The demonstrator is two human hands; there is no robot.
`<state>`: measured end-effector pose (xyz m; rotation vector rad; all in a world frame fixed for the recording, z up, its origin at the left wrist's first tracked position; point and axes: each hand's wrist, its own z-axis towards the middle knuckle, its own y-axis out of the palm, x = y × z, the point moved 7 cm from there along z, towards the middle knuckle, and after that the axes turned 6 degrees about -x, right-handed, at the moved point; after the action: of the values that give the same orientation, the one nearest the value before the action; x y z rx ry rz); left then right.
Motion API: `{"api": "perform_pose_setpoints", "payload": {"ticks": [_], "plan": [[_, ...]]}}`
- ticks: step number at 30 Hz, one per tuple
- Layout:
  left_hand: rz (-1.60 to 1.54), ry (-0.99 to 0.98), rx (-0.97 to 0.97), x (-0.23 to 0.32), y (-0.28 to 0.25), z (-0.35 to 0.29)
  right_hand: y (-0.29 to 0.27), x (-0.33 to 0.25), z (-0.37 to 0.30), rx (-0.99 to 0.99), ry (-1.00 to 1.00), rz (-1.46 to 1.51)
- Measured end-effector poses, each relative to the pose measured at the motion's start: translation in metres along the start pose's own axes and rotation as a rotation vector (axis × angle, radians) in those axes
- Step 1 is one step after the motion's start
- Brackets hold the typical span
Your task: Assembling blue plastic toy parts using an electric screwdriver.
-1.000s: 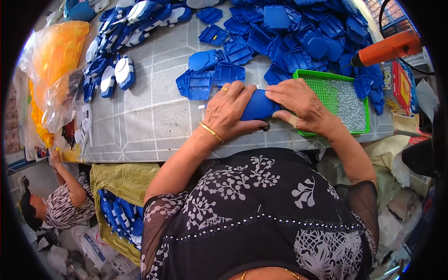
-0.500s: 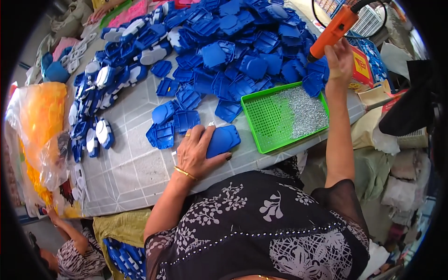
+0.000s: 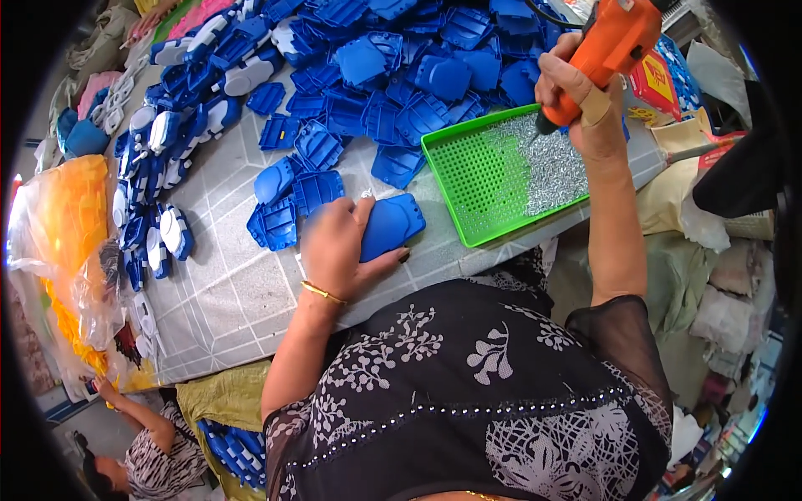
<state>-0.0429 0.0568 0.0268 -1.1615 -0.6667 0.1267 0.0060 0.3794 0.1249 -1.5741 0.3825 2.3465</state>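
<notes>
My left hand (image 3: pixel 336 255) is closed on a blue plastic cover (image 3: pixel 393 224) that lies on the table in front of me, the thumb along its near edge. Part of that hand is blurred. With my right hand (image 3: pixel 595 117) I grip an orange electric screwdriver (image 3: pixel 616 40), its black tip pointing down and left above the small silver screws (image 3: pixel 553 171). These screws fill the right part of a shallow green perforated tray (image 3: pixel 480 236). Just left of the held cover lie a few loose blue covers (image 3: pixel 319 192).
A big heap of blue covers (image 3: pixel 443 77) spreads across the far table. Blue-and-white assembled pieces (image 3: pixel 171 230) line the left side, beside a clear bag of orange parts (image 3: pixel 75 200). A red-and-yellow box (image 3: pixel 656 83) stands at right. Another person (image 3: pixel 154 442) is at lower left.
My right hand has brought the screwdriver lower and nearer, over the screw tray. My left hand stays on the blue cover. The whole view has shifted slightly.
</notes>
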Motion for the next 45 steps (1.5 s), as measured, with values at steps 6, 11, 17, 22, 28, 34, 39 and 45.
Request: {"api": "perform_pose_setpoints", "payload": {"ticks": [6,11,17,22,28,34,39,45], "plan": [[0.000,0.009,0.011,0.002,0.000,0.002,0.016,0.018,-0.029,0.033,0.008,0.041],[0.020,-0.014,0.035,0.001,-0.002,0.001,0.019,0.025,-0.039,0.060,0.022,0.060],[0.019,-0.002,0.042,0.002,-0.002,0.001,0.020,0.029,-0.042,0.078,-0.006,0.086],[0.022,0.015,0.046,0.001,-0.001,0.001,0.019,0.031,-0.041,0.075,0.003,0.094],[0.032,0.021,0.038,0.002,-0.001,0.003,0.018,0.034,-0.043,0.062,0.018,0.080],[0.027,0.037,0.052,0.002,-0.001,0.003,0.017,0.034,-0.048,-0.003,0.043,0.071],[0.026,0.013,0.037,0.000,-0.001,-0.001,0.024,0.012,-0.036,0.014,-0.001,0.211],[0.013,0.043,0.038,0.001,-0.001,0.001,0.071,-0.008,-0.030,-0.272,-0.072,0.451]]}}
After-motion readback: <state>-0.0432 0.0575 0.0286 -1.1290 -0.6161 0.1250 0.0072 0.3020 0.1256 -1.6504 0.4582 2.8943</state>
